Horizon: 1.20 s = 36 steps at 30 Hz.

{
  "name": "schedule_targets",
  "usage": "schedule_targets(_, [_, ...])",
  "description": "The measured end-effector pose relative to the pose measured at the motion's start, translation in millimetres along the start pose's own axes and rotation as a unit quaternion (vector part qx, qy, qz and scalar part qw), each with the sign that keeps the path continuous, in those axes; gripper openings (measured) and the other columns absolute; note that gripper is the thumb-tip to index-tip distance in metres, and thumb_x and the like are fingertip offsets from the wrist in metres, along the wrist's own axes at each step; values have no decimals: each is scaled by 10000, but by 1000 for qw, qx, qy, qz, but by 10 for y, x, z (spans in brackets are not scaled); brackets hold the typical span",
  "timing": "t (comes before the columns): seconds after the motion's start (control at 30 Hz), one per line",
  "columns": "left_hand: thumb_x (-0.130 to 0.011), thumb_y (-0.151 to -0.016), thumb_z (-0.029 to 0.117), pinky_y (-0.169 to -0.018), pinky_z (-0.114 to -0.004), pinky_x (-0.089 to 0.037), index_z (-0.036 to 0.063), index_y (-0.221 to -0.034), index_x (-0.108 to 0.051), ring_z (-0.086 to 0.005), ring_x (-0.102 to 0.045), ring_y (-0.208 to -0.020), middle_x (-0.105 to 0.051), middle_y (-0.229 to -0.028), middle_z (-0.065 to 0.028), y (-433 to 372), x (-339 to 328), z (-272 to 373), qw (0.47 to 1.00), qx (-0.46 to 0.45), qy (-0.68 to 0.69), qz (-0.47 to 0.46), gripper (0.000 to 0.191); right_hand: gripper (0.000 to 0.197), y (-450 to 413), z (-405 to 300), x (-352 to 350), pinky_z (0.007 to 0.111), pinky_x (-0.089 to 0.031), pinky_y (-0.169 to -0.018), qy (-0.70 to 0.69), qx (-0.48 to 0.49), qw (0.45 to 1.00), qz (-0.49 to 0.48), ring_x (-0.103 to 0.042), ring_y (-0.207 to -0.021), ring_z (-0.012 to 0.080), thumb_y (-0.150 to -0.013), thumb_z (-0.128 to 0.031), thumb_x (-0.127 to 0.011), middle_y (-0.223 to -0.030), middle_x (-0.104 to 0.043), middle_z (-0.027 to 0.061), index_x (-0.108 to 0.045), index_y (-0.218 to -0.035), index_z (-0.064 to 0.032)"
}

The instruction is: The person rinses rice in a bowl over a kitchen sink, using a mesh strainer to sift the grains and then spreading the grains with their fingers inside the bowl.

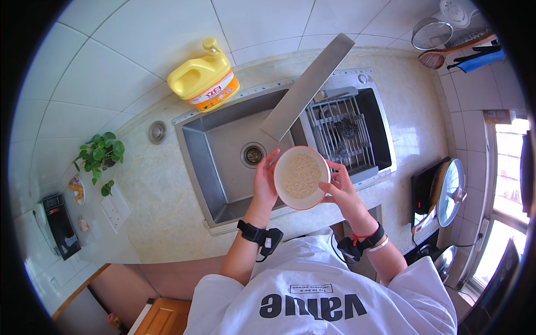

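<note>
Both hands hold a white bowl (288, 200) with a red rim above the front edge of the stainless steel sink (222, 146). Pale grains that look like uncooked rice (302, 176) lie in the bowl, seemingly under cloudy water. My left hand (264, 180) supports the bowl's left side, its fingers partly hidden behind the wall. On the right side, my right hand (343, 188) grips the bowl with the thumb over the rim. Just beyond the bowl is the sink's drain (253, 155). A broad flat metal faucet (310, 88) slants over the basin.
A rack (341, 130) sits over the sink's right part, with dark scourers there. Behind the sink stands a yellow detergent jug (205, 79). A potted plant (100, 153) is at left. At right, a pan with a glass lid (451, 192) rests on a cooktop.
</note>
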<state>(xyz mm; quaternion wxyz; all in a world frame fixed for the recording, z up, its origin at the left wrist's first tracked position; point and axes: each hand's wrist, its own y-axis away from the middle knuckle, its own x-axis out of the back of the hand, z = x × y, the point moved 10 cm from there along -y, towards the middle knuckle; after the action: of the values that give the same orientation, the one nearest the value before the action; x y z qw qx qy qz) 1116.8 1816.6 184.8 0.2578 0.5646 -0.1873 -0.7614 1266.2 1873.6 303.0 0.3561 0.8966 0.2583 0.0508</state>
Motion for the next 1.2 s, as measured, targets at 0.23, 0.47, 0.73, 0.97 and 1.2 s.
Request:
schedule_targets(0.23, [-409,-973,372,-1011,-368,-399,68,-1278,-527,-231,-549,-1148,-583,-1245,-159,11,245,38,999,10,-34,18,447,692,9,-3,4,391,-584,-775,-1,-1,1000,-1,-543,-1070,232,-839,-199,-704,-1171,-478,163,-292,-1375,-53])
schedule_targets(0.47, [-432,-949,421,-1059,-437,-322,113,-1316,-509,-247,-444,-1260,-489,-1358,-113,76,493,2,992,57,-94,63,485,675,6,-9,26,385,-584,-765,13,5,1000,3,-568,-1033,223,-846,-195,-698,-1142,-501,156,-297,-1373,-63])
schedule_targets(0.73, [-433,-932,489,-1082,-580,-195,154,-1378,-447,-262,-334,-1363,-348,-1491,-75,292,838,21,960,48,-213,172,557,665,-36,78,99,381,-584,-756,13,-14,1000,11,-576,-1040,232,-851,-198,-692,-1138,-501,153,-298,-1374,-82])
schedule_targets(0.97, [-415,-980,369,-1112,-393,-245,98,-1373,-451,-202,-373,-1339,-441,-1428,-66,288,954,114,953,-63,-254,152,479,651,-88,202,187,372,-588,-721,38,-21,999,18,-578,-1011,222,-853,-206,-691,-1108,-492,139,-312,-1370,-95])
schedule_targets(1.2, [-469,-966,156,-932,-283,-428,36,-1215,-580,-169,-575,-1066,-615,-1181,-103,352,671,199,857,-183,-473,88,298,650,-139,309,282,373,-588,-714,46,-32,998,22,-579,-1007,220,-851,-210,-693,-1118,-499,137,-313,-1366,-97])
